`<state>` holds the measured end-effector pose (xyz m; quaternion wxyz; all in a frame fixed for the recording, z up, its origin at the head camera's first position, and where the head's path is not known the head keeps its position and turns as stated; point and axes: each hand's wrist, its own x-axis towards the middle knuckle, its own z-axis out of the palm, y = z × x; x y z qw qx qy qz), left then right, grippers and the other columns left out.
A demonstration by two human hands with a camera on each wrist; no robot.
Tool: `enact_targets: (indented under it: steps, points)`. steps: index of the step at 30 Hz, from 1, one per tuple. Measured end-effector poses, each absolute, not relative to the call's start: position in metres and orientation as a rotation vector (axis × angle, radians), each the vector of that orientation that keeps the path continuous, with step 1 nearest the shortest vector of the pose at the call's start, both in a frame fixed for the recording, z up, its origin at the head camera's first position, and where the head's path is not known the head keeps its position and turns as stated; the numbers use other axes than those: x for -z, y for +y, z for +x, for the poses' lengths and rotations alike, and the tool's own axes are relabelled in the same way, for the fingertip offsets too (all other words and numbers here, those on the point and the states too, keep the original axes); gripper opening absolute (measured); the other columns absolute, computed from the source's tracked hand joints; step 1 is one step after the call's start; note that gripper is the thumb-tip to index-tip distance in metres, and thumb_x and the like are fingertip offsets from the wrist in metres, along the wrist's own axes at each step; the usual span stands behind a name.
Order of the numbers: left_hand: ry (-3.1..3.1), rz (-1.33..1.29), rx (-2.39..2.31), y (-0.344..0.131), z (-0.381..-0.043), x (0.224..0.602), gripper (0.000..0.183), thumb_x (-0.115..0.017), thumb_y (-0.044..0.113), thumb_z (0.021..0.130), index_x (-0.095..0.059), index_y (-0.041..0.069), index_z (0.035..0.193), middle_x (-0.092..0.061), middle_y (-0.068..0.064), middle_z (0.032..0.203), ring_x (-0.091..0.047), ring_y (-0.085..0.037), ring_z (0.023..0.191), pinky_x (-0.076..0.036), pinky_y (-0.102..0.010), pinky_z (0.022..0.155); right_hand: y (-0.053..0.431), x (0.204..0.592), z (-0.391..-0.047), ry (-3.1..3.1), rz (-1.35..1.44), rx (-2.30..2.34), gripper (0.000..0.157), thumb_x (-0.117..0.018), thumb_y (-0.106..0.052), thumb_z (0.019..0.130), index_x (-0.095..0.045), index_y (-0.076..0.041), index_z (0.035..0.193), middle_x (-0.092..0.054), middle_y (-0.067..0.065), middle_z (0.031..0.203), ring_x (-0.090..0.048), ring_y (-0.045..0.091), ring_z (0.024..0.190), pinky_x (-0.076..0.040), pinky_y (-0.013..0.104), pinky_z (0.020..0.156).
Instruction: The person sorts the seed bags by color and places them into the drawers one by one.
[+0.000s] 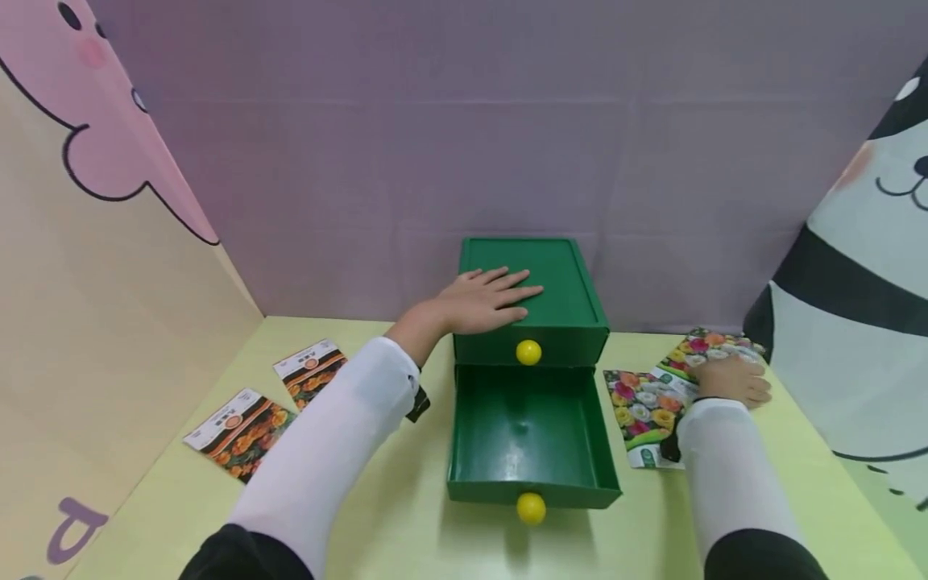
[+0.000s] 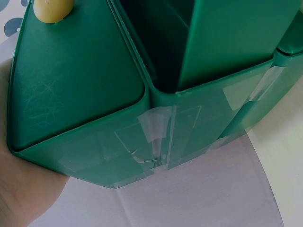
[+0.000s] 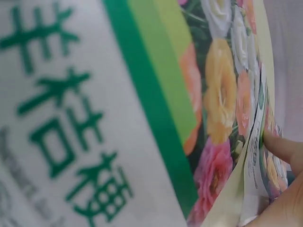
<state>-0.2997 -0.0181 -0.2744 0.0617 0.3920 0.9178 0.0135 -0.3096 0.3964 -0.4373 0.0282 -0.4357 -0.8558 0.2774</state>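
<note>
My left hand [image 1: 487, 302] rests with fingers spread on top of a green two-drawer box [image 1: 561, 278]. The upper drawer, with a yellow knob [image 1: 528, 352], is closed; the lower drawer [image 1: 532, 495] is pulled out. In the left wrist view the hand lies along the side of the green box [image 2: 75, 94]. To the right of the box, my right hand [image 1: 731, 380] grips the farther flower seed packet [image 1: 706, 345] near its right side. A nearer flower seed packet [image 1: 638, 407] lies on the table, partly behind the right wrist.
Two orange-flower seed packets, one farther back [image 1: 313, 370] and one nearer [image 1: 242, 435], lie left of the box, partly overlapped by my left sleeve. Clear tape [image 2: 158, 127] joins the box sections. A grey cloth wall [image 1: 406, 161] stands behind the table [image 1: 391, 515].
</note>
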Motion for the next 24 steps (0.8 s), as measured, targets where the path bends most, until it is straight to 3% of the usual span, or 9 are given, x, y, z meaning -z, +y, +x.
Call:
enact_targets:
  steps: [4, 12, 16, 19, 23, 24]
  points:
    - [2.785, 1.177, -0.039, -0.021, -0.301, 0.275, 0.051, -0.016, 0.054, 0.097, -0.001, 0.040, 0.144, 0.006, 0.011, 0.153, 0.007, -0.016, 0.138, -0.001, -0.043, 0.113, 0.396, 0.443, -0.317, -2.384, -1.240, -1.000, 0.083, -0.045, -0.019, 0.082, 0.008, 0.013, 0.136, -0.026, 0.038, 0.134, -0.030, 0.049, 0.122, -0.026, 0.054, 0.104]
    - [2.771, 1.174, -0.045, -0.020, -0.302, 0.277, 0.051, -0.015, 0.055, 0.097, 0.000, 0.041, 0.144, 0.007, 0.011, 0.153, 0.007, -0.015, 0.137, 0.000, -0.044, 0.113, 0.400, 0.446, -0.313, -2.264, -1.069, -1.060, 0.078, -0.041, -0.007, 0.078, 0.005, 0.006, 0.139, -0.042, 0.036, 0.126, -0.044, 0.049, 0.110, -0.036, 0.059, 0.093]
    - [2.765, 1.175, -0.042, -0.018, -0.303, 0.276, 0.051, -0.015, 0.055, 0.097, 0.000, 0.041, 0.144, 0.007, 0.011, 0.153, 0.008, -0.015, 0.137, 0.000, -0.044, 0.113, 0.405, 0.434, -0.306, -2.320, -1.046, -1.125, 0.076, -0.038, -0.009, 0.084, 0.012, 0.006, 0.139, -0.040, 0.035, 0.130, -0.041, 0.045, 0.116, -0.035, 0.055, 0.097]
    - [2.765, 1.177, -0.042, -0.017, -0.303, 0.275, 0.051, -0.016, 0.054, 0.097, -0.001, 0.041, 0.144, 0.006, 0.011, 0.153, 0.007, -0.016, 0.137, 0.000, -0.044, 0.113, 0.409, 0.423, -0.302, -2.327, -1.065, -1.259, 0.069, -0.027, -0.017, 0.091, 0.018, 0.003, 0.139, -0.029, 0.033, 0.138, -0.032, 0.042, 0.125, -0.028, 0.051, 0.105]
    - [2.772, 1.173, -0.035, -0.017, -0.304, 0.273, 0.051, -0.017, 0.054, 0.097, -0.002, 0.040, 0.144, 0.005, 0.011, 0.153, 0.006, -0.015, 0.138, -0.001, -0.043, 0.114, 0.414, 0.413, -0.302, -2.274, -1.062, -1.309, 0.060, -0.023, -0.020, 0.092, 0.005, 0.003, 0.140, -0.039, 0.030, 0.123, -0.034, 0.038, 0.123, -0.028, 0.046, 0.106]
    - [2.775, 1.172, -0.034, -0.018, -0.305, 0.273, 0.051, -0.017, 0.054, 0.097, -0.003, 0.040, 0.144, 0.005, 0.011, 0.153, 0.006, -0.015, 0.138, -0.001, -0.043, 0.114, 0.416, 0.410, -0.303, -2.168, -1.060, -1.417, 0.054, -0.025, -0.019, 0.093, -0.006, -0.001, 0.140, -0.043, 0.022, 0.115, -0.041, 0.033, 0.116, -0.036, 0.043, 0.100]
